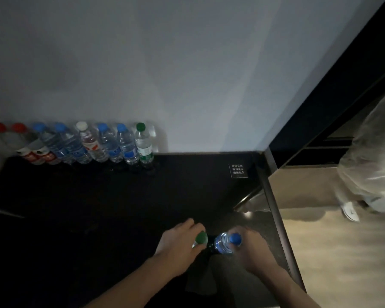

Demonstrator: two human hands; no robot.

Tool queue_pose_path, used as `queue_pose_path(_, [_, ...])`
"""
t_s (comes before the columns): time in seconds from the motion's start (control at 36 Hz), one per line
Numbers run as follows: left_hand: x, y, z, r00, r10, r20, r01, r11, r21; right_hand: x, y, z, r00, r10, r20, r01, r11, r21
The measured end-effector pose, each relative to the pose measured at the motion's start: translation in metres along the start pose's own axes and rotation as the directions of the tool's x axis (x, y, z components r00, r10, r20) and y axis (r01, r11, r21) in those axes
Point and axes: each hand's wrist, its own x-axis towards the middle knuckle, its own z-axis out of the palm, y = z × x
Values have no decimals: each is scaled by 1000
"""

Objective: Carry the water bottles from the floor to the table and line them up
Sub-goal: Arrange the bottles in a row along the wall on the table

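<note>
Against the pale wall (165, 63), a black table (76, 207) is filling most of the view, its right edge bordering a wooden floor (331, 252). On that floor, a crumpled clear plastic bag (373, 156) is lying to the far right, well apart from the hands. Along the back of the table, touching or nearly touching the wall, a row of eight water bottles (76, 145) is standing upright, side by side: two with red caps at the left, then two blue, one white, two blue, and one green-capped bottle (143, 144) closing the row on the right. A small printed notice (238, 170) is sitting near the table's back right corner. At the near right part of the table, the left hand (179, 243) is gripping a bottle with a green cap (201, 238), fingers wrapped around its neck. Just beside it, the right hand (251, 245) is clamping a bottle with a blue cap (228, 241). Whether these two bottles are resting on the table cannot be determined.
</note>
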Motion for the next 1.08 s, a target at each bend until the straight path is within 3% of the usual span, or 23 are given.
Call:
queue_pose_path(0.14, [-13,15,18,980,-145,-137,155,986,68,9,18,0,993,-119,10,120,992,-40])
queue_pose_path(0.31, [-14,11,-5,916,-333,-223,347,937,27,15,21,-14,979,-202,28,202,979,-1])
queue_pose_path(0.53, [-12,2,-50,847,-401,-350,449,891,66,25,11,-36,953,-302,-3,302,951,70])
queue_pose_path(0.83, [2,-7,-108,887,-321,-332,381,915,132,53,-37,-75,919,-394,14,392,916,92])
queue_pose_path(1.08, [46,-18,-141,930,-181,-321,272,925,265,87,-71,-95,895,-445,38,446,893,-52])
